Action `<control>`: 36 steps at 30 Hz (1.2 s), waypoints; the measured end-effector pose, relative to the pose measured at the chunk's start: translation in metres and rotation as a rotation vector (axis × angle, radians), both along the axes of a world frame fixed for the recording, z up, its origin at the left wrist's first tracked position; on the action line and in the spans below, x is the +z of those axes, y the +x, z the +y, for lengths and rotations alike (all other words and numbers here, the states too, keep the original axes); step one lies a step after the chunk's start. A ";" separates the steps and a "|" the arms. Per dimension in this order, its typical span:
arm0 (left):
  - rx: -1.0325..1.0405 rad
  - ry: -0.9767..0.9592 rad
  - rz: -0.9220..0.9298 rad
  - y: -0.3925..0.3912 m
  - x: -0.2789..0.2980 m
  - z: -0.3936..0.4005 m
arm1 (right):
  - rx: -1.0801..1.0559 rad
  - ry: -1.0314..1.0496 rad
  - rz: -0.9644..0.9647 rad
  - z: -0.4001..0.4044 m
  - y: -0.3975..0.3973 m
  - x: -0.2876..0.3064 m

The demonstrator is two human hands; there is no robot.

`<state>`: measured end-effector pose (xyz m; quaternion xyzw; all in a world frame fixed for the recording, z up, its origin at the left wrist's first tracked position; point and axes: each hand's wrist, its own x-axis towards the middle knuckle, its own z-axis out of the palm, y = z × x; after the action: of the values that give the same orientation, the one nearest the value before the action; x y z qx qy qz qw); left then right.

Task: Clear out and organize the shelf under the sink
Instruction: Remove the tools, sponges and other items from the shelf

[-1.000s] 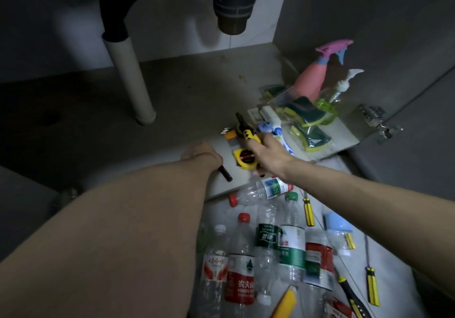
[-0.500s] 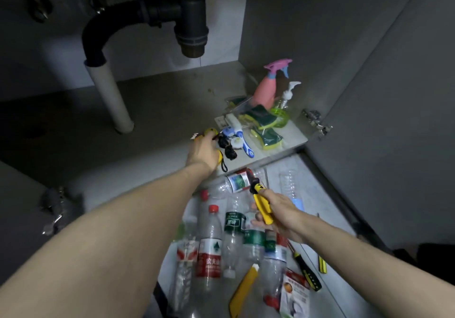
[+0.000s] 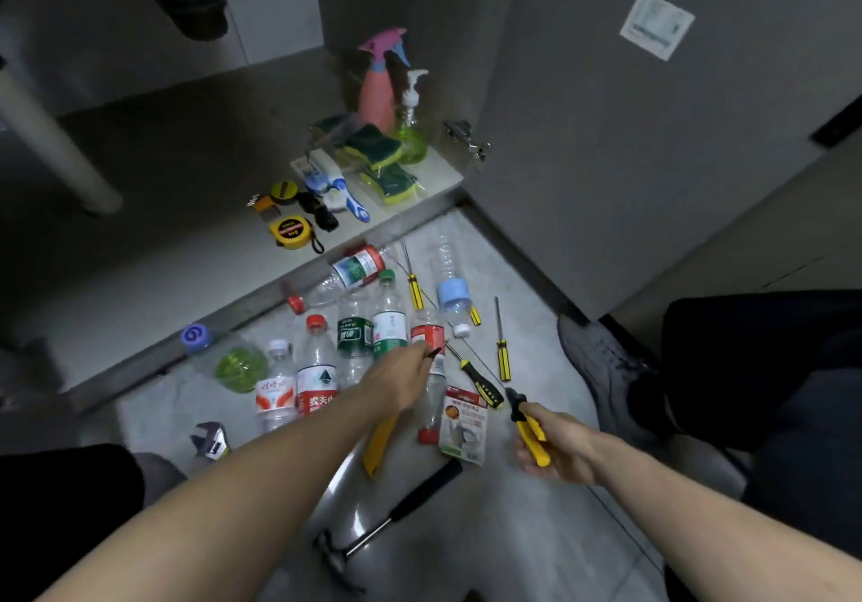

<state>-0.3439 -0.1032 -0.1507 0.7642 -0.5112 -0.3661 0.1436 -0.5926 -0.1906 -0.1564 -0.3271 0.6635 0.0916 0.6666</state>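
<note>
Crouching before the open cupboard, the person gripped a yellow-handled tool [image 3: 529, 429] in the right hand [image 3: 562, 450], fingers curled round its handle, above the floor [image 3: 513, 531] beside a small carton [image 3: 463, 424]. The left hand [image 3: 402, 375] reached over the row of plastic bottles [image 3: 322, 368] lying on the floor just in front of the shelf's front edge; something thin and dark showed at its fingertips, but I could not tell whether it held it. On the shelf [image 3: 186, 237], toward its front right corner, sat a yellow tape measure [image 3: 291, 231], sponges [image 3: 373, 146], a pink spray bottle [image 3: 378, 83] and a green pump bottle [image 3: 410, 135]. A hammer [image 3: 373, 536] lay on the floor nearer the person.
</note>
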 end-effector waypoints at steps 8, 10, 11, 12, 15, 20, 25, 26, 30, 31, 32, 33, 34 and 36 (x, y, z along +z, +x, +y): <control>0.194 0.015 -0.071 0.006 -0.025 0.019 | -0.128 -0.182 -0.039 -0.038 0.006 -0.026; 0.259 0.030 -0.068 0.017 -0.030 0.019 | -0.155 -0.267 -0.043 -0.060 0.020 -0.033; 0.302 0.038 -0.048 0.022 -0.033 0.020 | -0.116 -0.329 -0.002 -0.072 0.026 -0.038; 0.347 0.047 -0.029 0.026 -0.036 0.021 | -0.063 -0.403 0.040 -0.083 0.031 -0.044; 0.423 0.063 -0.043 0.038 -0.047 0.024 | 0.183 -0.609 0.140 -0.108 0.046 -0.061; 0.464 0.074 -0.095 0.051 -0.048 0.027 | 0.455 -0.745 0.414 -0.109 0.060 -0.094; 0.475 0.068 -0.207 0.086 -0.034 0.021 | 0.419 -0.797 0.440 -0.104 0.068 -0.104; 0.494 0.083 -0.216 0.095 -0.032 0.019 | 0.390 -0.842 0.421 -0.103 0.069 -0.103; 0.593 0.208 -0.197 0.120 -0.037 0.017 | 0.393 -1.048 0.267 -0.101 0.075 -0.097; 0.641 0.236 -0.180 0.121 -0.039 0.017 | 0.403 -1.066 0.245 -0.102 0.076 -0.094; 0.684 0.261 -0.160 0.119 -0.042 0.018 | 0.422 -1.076 0.228 -0.102 0.078 -0.091; 0.703 0.285 -0.146 0.116 -0.044 0.020 | 0.444 -1.082 0.216 -0.102 0.082 -0.089; 0.695 0.302 -0.146 0.113 -0.048 0.023 | 0.461 -1.084 0.206 -0.100 0.087 -0.086; 0.654 0.313 -0.183 0.107 -0.054 0.028 | 0.474 -1.090 0.176 -0.096 0.100 -0.079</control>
<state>-0.2371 -0.0751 -0.2044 0.9294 -0.1889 -0.3047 0.0881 -0.4922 -0.2861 -0.2350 -0.7520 0.5767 -0.0890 0.3066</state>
